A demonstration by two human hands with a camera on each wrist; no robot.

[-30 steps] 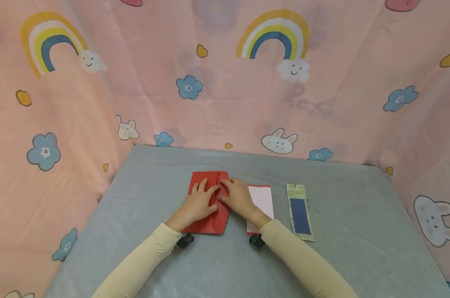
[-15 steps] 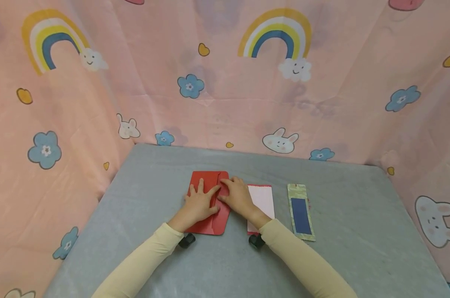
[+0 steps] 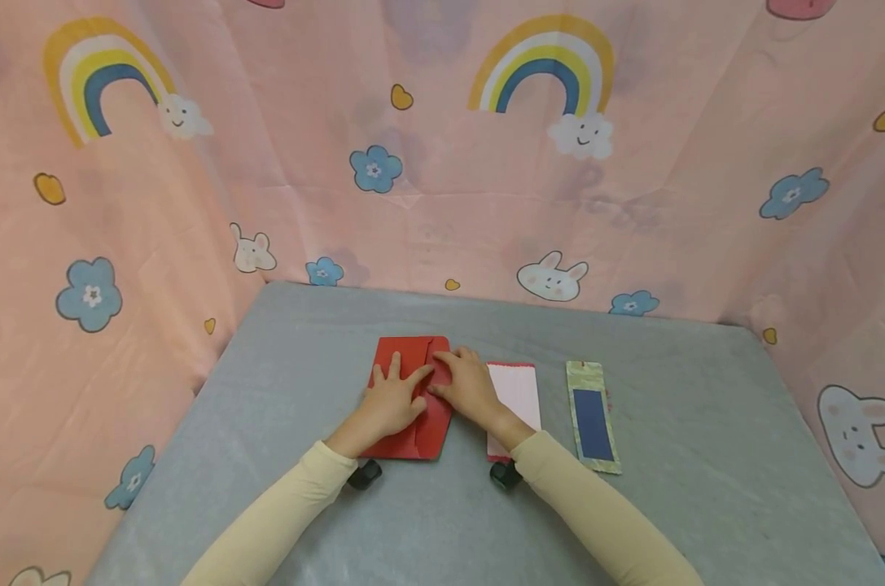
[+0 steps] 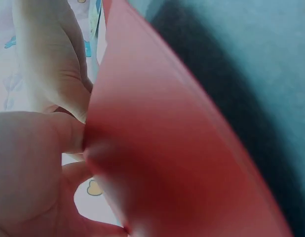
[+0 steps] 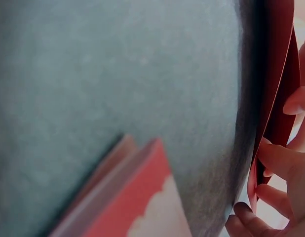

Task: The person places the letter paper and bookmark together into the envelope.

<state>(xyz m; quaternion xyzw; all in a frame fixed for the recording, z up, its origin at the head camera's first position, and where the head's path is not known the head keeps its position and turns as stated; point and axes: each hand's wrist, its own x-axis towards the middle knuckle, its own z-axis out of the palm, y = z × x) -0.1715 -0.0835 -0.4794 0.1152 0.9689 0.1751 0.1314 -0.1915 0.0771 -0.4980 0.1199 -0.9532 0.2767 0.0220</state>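
Note:
A red paper envelope (image 3: pixel 433 435) lies on the grey-blue cloth, its long flap along the right side. My left hand (image 3: pixel 391 407) rests on the envelope's body with fingers spread, the thumb and index finger reaching to the flap's edge. From the right, my right hand (image 3: pixel 473 392) holds the flap, thumb and index finger on its top. In the right wrist view the fingers of the right hand (image 5: pixel 285 185) lie on both sides of the red flap (image 5: pixel 271 98). The left wrist view has the left hand (image 4: pixel 29 173) pressing dents into the red paper (image 4: pixel 167 128).
A white card with red ends (image 3: pixel 515 395) lies under the right forearm. Farther right is a green strip with a dark blue panel (image 3: pixel 593 423). A black wrist camera (image 3: pixel 506 474) sits below the right wrist. Pink printed curtains (image 3: pixel 427 228) enclose the back and sides.
My left hand has shifted slightly and its fingers have spread wider on the envelope; its thumb has drawn in a little. The right hand stays at the flap.

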